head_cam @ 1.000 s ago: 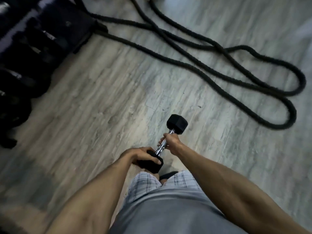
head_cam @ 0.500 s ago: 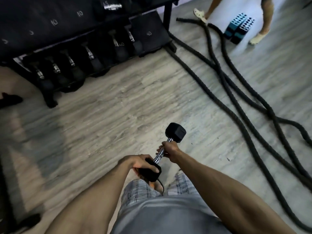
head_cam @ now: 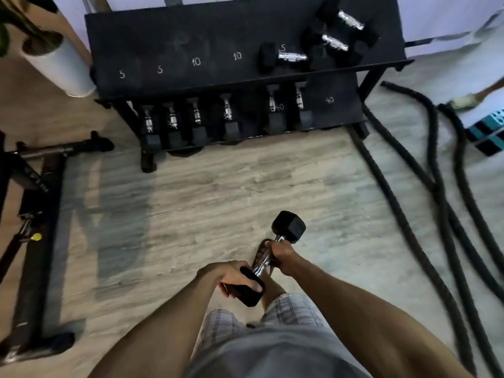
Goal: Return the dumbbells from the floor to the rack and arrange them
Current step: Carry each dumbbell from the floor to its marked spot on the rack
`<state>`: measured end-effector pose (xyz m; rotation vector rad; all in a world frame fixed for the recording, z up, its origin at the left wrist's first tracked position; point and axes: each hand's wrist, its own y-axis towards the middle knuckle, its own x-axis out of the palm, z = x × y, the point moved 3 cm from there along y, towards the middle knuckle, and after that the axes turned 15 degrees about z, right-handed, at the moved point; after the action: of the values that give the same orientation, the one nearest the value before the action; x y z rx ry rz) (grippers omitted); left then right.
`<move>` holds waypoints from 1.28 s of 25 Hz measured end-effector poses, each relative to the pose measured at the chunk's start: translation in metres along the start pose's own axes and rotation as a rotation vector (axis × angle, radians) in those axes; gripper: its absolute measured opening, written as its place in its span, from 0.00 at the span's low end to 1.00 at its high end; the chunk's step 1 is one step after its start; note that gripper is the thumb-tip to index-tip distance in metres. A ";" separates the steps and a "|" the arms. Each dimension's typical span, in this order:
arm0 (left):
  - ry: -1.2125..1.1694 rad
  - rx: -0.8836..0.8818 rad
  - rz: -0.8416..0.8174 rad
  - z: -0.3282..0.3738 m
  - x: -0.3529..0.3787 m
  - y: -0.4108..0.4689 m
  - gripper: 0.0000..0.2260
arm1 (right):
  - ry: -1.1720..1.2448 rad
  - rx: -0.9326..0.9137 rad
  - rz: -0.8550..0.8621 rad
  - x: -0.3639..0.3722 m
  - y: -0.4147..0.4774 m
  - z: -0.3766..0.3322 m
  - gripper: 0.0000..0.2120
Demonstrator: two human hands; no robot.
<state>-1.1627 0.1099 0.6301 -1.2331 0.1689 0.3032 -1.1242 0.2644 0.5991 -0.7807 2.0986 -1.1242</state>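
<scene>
I carry a black hex dumbbell (head_cam: pixel 289 225) with a chrome handle, held above the wooden floor in front of me. My right hand (head_cam: pixel 281 256) grips the handle just below the far head. My left hand (head_cam: pixel 235 276) curls over the near head. Ahead stands the black two-shelf rack (head_cam: pixel 191 42). Its top shelf bears chalked numbers 5, 5, 10, 10 and three small dumbbells (head_cam: pixel 331 42) at the right end. The lower shelf holds several larger dumbbells (head_cam: pixel 226 118) in a row.
Thick black battle ropes (head_cam: pixel 436 192) snake over the floor on the right. A black bench frame (head_cam: pixel 35 214) lies on the left. A white plant pot (head_cam: pixel 58 66) stands at the rack's left. Another person's foot (head_cam: pixel 466 100) and teal blocks (head_cam: pixel 488 135) are at far right.
My view has swung round and up from the ropes to face the rack, which now fills the top of the frame. Both hands keep the same hold on the dumbbell.
</scene>
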 end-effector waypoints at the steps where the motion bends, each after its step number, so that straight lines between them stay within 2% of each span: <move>1: -0.013 -0.012 0.016 0.006 -0.020 0.006 0.35 | 0.017 0.015 -0.015 0.012 0.007 -0.020 0.03; 5: -0.082 -0.052 0.066 0.032 -0.107 0.037 0.35 | -0.065 0.008 -0.072 0.061 0.036 -0.113 0.02; 11: -0.135 -0.033 0.172 0.061 -0.209 0.079 0.36 | -0.163 -0.023 -0.098 0.118 0.071 -0.223 0.06; 15: -0.151 -0.070 0.117 0.070 -0.283 0.124 0.41 | -0.180 -0.012 -0.070 0.165 0.102 -0.283 0.04; 19: -0.051 -0.026 0.092 0.087 -0.362 0.157 0.38 | -0.133 0.001 -0.032 0.208 0.121 -0.346 0.02; 25: -0.016 -0.004 0.064 0.118 -0.480 0.189 0.34 | -0.057 -0.013 0.004 0.257 0.139 -0.448 0.05; 32: -0.039 -0.051 0.084 0.168 -0.593 0.242 0.40 | -0.049 -0.025 0.006 0.305 0.196 -0.563 0.04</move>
<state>-1.8078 0.2596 0.6382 -1.2717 0.1806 0.4063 -1.7785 0.4079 0.6038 -0.8051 2.0766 -1.0670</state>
